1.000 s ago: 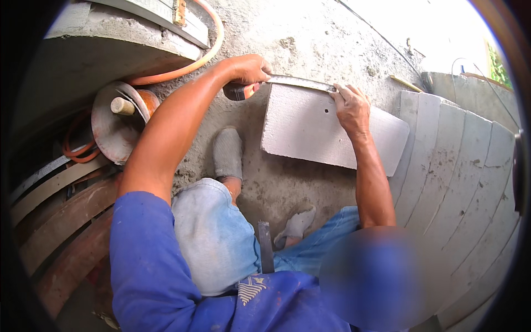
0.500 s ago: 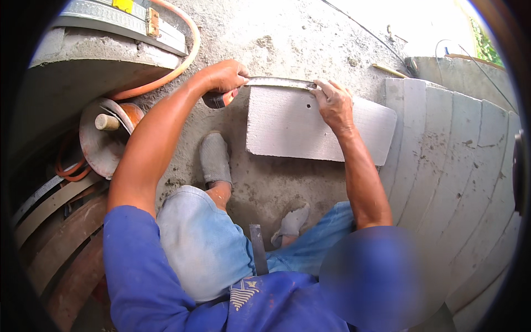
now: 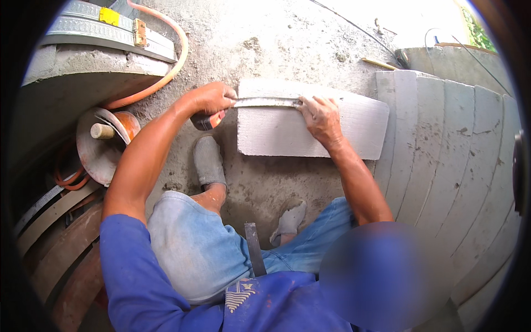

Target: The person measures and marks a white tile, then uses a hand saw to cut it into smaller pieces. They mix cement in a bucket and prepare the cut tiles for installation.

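My left hand (image 3: 214,97) is closed around a tape measure, whose black and orange case (image 3: 208,120) shows below the fingers. From it the pale tape blade (image 3: 265,103) runs rightward across the top of a light grey rectangular block (image 3: 343,133). My right hand (image 3: 322,117) pinches the blade over the middle of the block, fingers bent and thumb pressed in. Those fingers hide the blade's right end. The block lies on the dusty ground in front of my feet.
Several slabs (image 3: 431,133) stand in a row at the right. At the left are a bucket (image 3: 99,149) with a wooden-handled tool, an orange hose (image 3: 180,52) and metal profiles (image 3: 88,25) on a ledge. A thin rod (image 3: 359,27) lies at the far right.
Both hands have come nearer to me with the tape. The blade has moved from the block's far edge onto its top face. The view has shifted slightly.
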{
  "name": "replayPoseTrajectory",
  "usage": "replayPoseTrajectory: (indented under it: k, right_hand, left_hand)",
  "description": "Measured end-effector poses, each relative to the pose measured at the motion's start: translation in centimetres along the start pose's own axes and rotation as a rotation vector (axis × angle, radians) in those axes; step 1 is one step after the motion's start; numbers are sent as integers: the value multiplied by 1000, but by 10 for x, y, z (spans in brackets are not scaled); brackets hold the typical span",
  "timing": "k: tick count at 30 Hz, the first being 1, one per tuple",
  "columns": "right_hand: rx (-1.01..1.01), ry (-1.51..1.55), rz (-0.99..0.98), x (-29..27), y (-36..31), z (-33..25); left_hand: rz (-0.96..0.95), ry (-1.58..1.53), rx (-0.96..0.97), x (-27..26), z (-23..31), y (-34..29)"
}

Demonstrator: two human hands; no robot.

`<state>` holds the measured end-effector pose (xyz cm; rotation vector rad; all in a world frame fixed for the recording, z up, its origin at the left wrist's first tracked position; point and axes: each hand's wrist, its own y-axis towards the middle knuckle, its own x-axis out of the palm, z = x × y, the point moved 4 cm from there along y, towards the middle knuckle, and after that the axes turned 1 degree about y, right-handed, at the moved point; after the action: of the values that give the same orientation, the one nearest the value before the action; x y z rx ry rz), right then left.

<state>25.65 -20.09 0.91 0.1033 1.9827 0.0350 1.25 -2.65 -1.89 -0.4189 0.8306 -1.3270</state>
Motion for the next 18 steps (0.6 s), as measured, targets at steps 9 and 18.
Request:
replayPoseTrajectory:
  k: [9, 18]
  right_hand:
    - [-76, 88, -57, -5, -78, -32]
    - [-28, 7, 129, 1, 7, 2]
  left_hand:
    - [-100, -29, -53, 66, -10, -36]
    - [42, -44, -79, -4, 2, -1]
